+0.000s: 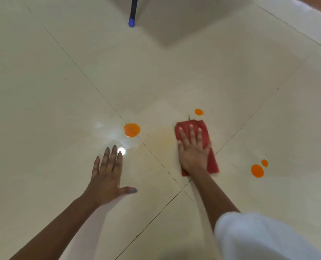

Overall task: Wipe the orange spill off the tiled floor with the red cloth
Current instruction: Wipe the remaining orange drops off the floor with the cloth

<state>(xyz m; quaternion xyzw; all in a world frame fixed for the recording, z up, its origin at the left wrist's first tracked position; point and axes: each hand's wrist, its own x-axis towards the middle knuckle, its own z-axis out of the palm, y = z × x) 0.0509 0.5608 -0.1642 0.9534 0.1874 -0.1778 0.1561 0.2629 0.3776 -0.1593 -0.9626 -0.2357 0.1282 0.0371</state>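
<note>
Four orange drops (131,130), perhaps more, flank right hand (192,152) pressing red cloth (213,163).

The left forearm (62,222) and right forearm (212,196) are seen bare down to the wrist. The nails of the left hand (107,177) are painted a dull greyish purple, shown best on the thumb (132,190). Those of the right hand (192,152) appear pale. Above the right forearm, loose plain white fabric (259,239) is worn; whether it is a sleeve cannot be told.
</note>
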